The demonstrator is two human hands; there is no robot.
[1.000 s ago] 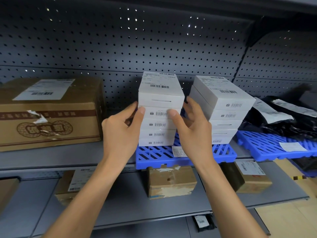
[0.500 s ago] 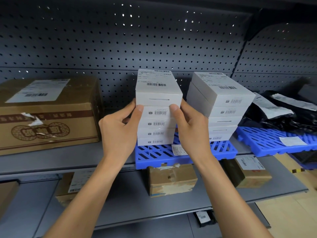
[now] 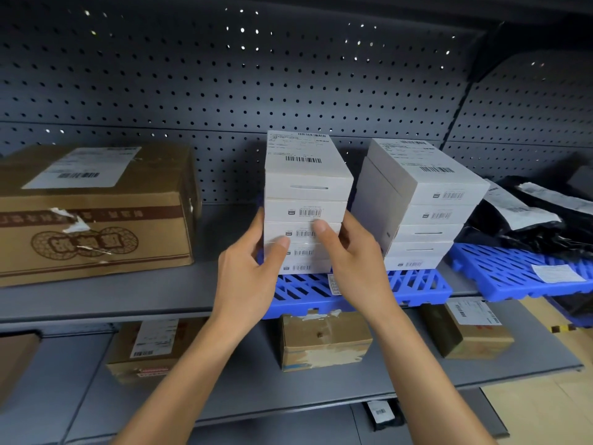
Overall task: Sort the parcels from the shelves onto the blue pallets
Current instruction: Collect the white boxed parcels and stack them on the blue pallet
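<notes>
1. Head view: both forearms reach up from the bottom edge toward the middle shelf, bare to the elbow.
2. Left hand sits at the 9 o'clock side of the white box stack, thumb across the front of a lower box, the other fingers hidden behind the stack's left face; it grips the stack.
3. Right hand holds the 3 o'clock side, thumb pressed on the front of the third box down, fingers curled round the right face.
4. Five white boxes make up the stack, squared up, each front bearing a small barcode; the top one carries a shipping label.
5. It stands on the blue pallet, at the pallet's left end.
6. A second white stack stands at 3 o'clock, close but apart, on the same pallet.
7. A brown carton sits well off at 9 o'clock; black bags lie on another blue pallet at 3 o'clock.
</notes>
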